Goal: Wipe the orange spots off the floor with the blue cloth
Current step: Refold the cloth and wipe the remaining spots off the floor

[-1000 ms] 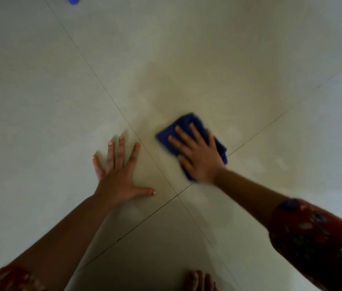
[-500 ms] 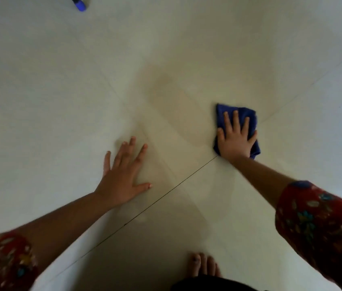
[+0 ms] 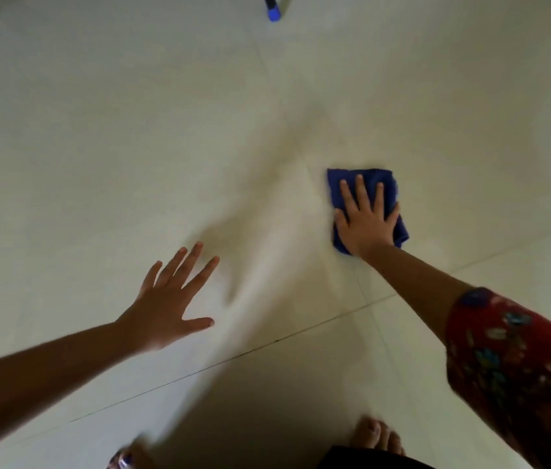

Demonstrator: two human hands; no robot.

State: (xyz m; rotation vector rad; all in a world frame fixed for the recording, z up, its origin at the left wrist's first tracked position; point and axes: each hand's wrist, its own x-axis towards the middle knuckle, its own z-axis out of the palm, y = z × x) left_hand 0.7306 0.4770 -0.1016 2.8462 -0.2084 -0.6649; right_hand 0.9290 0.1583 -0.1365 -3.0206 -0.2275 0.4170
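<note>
- The left hand [image 3: 169, 299] lies flat on the pale tiled floor [image 3: 64, 130], fingers straight and spread, gripping nothing; its bare forearm comes in from the lower left edge.
- At the bottom edge, below that arm, is a small blurred shape [image 3: 125, 459] that cannot be made out.
- Between the hands, a faint yellowish smear [image 3: 280, 170] tints the tiles, soft with blur.
- At the top edge, well apart from both hands, is a dark object with a blue tip [image 3: 273, 12].
- A dark grout line [image 3: 267, 346] runs diagonally across the floor below both hands.
- The blue cloth [image 3: 387, 184] lies folded on the floor right of the smear.
- The right hand [image 3: 365, 225] presses on the cloth with straight, spread fingers.
- Bare toes [image 3: 377, 433] show at the bottom edge.
- A red patterned sleeve [image 3: 517, 374] covers the right upper arm.
</note>
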